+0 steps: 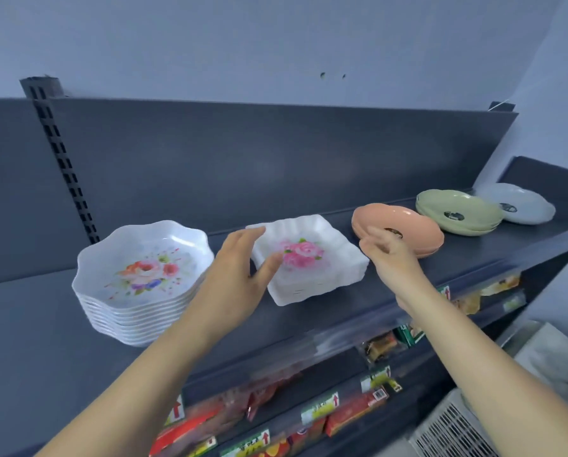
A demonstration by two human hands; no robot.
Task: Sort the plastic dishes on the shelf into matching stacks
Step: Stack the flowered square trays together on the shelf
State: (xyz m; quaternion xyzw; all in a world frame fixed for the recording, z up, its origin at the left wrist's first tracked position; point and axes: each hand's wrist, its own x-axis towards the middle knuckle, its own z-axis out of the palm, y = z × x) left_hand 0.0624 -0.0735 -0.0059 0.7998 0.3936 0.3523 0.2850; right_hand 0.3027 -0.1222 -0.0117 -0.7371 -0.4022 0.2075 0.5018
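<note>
On the dark top shelf (pixel 474 255) stand several stacks of plastic dishes. At the left is a tall stack of round scalloped floral plates (pixel 140 278). In the middle sits a short stack of square white dishes with a pink rose (pixel 312 255). To the right come peach dishes (pixel 404 225), green dishes (pixel 457 211) and pale grey dishes (pixel 520 202). My left hand (pixel 239 268) touches the left edge of the square stack, thumb over its rim, fingers fairly straight. My right hand (pixel 388 252) hovers with relaxed fingers between the square stack and the peach dishes, holding nothing.
A dark back panel (pixel 276 159) rises behind the shelf, with a slotted upright (pixel 64 166) at the left. Below the shelf edge, lower shelves hold packaged snacks (pixel 351 413) with price tags. A white slatted crate (pixel 454 430) sits at the lower right.
</note>
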